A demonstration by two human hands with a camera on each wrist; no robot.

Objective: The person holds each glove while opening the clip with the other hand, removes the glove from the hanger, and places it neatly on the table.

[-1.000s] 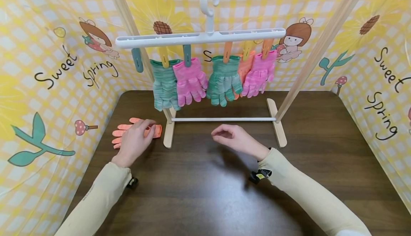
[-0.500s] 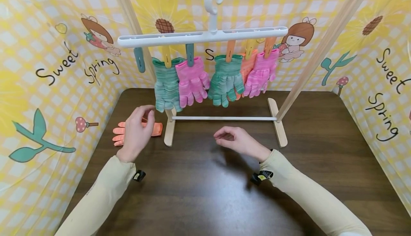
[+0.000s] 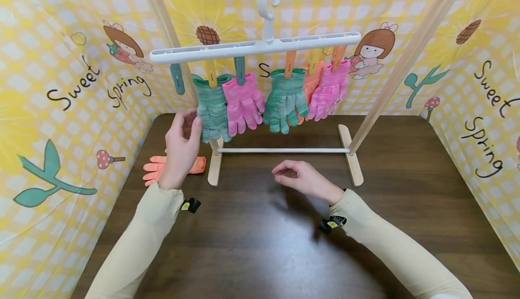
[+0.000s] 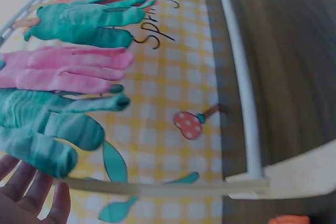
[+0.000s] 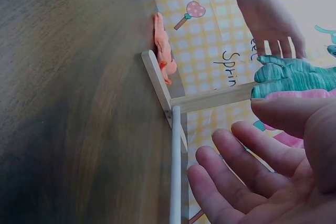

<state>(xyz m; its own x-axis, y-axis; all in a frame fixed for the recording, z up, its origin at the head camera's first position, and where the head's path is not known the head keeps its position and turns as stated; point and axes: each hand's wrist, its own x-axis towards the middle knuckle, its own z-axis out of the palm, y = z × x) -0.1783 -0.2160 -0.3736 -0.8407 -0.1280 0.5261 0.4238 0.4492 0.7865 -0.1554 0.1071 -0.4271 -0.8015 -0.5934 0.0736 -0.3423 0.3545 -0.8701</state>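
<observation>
My left hand (image 3: 183,143) is raised beside the leftmost green glove (image 3: 213,109), fingertips right at its edge, thumb apart and nothing gripped. In the left wrist view its fingers (image 4: 31,187) overlap the glove's lower part. A yellow clothespin (image 3: 212,74) holds that glove on the white hanger (image 3: 260,46). Left of it hangs a blue clothespin (image 3: 177,79) with nothing in it. An orange glove (image 3: 197,165) lies on the table, partly hidden by my left wrist. My right hand (image 3: 298,177) hovers over the table below the rack with loosely bent fingers, holding nothing.
Further along the hanger are clipped a pink glove (image 3: 243,105), another green glove (image 3: 285,100), an orange glove (image 3: 312,80) and a second pink glove (image 3: 330,91). The wooden rack (image 3: 400,64) stands on the brown table (image 3: 252,245), its lower white bar (image 3: 280,151) crossing between the feet.
My left hand has lifted off the orange glove on the table and moved up and right to the leftmost green glove. The right hand has barely moved.
</observation>
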